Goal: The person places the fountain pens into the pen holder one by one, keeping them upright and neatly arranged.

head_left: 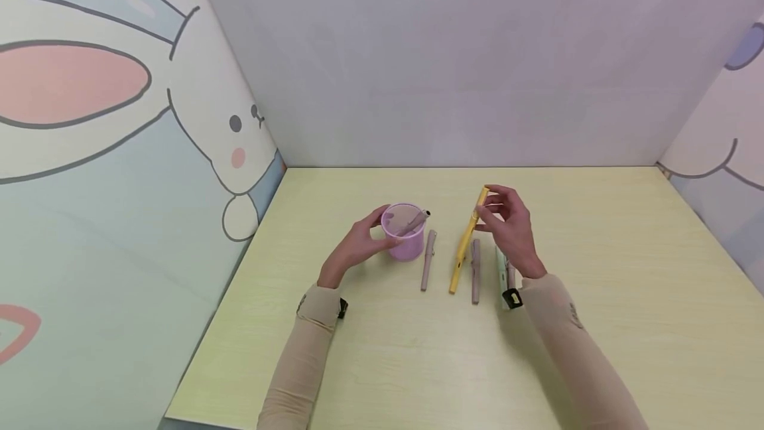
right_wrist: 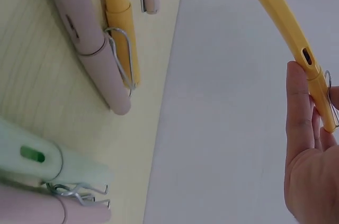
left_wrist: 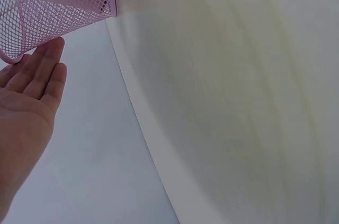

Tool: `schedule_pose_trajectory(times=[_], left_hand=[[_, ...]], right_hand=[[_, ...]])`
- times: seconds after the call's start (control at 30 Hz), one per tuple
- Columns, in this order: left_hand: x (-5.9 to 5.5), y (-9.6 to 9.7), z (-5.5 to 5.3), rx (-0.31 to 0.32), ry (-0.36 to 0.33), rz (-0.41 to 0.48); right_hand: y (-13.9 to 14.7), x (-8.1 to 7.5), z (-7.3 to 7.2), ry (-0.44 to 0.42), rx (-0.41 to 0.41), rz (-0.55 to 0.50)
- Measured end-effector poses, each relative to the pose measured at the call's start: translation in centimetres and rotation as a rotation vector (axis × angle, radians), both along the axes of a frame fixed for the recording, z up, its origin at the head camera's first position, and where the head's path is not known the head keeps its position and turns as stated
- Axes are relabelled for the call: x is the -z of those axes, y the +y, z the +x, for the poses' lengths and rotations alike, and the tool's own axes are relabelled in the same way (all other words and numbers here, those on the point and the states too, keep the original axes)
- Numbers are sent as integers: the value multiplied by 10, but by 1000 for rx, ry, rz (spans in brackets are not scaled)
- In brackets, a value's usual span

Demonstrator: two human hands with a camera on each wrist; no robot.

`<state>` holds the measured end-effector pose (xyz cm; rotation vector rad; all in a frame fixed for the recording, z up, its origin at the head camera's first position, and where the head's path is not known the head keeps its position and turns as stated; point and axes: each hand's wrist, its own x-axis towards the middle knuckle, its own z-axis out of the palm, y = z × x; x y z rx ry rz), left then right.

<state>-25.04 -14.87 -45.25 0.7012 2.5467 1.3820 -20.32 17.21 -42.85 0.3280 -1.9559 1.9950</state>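
Note:
My left hand [head_left: 360, 242] grips a purple mesh pen holder [head_left: 407, 249] by its side, thumb near the front and fingers behind. Inside it leans a mauve pen [head_left: 416, 221], its end above the rim. My right hand [head_left: 514, 231] pinches a yellow pen [right_wrist: 286, 20] by its clip end, raised off the table, the other end pointing toward the pen holder. Below lies a second yellow pen [head_left: 455, 279], between two mauve pens, one on the left [head_left: 428, 264] and one on the right [head_left: 475, 277]. A light green pen [right_wrist: 32, 152] lies beside another mauve pen [right_wrist: 32, 203], partly hidden by my right wrist in the head view.
The pale wooden table [head_left: 382, 363] meets a plain grey wall [head_left: 453, 65] at the back. A wall with rabbit drawings [head_left: 119, 231] borders the left side, and another drawn-on wall [head_left: 716, 131] the right.

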Motion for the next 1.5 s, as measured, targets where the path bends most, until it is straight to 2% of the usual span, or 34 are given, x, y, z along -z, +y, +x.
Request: schedule_pose_trajectory(times=[0.43,0.67,0.93,1.23,1.5], left_hand=[[0,0,0,-13,-6,-5],[1,0,0,-14,-3,-4],[0,0,1,-21,-7,-12],[0,0,1,-16,-7,0],[0,1,0,-20,-10,-5]], right_hand=[[-31,-9,-5,89,-1,-50],[-47,-15,-12,146,-22,-118],[-62,-20,-17,187,-3,-183],[-72,-16,-21,191,33,-205],[-78,-7,-21,196,32,-150]])
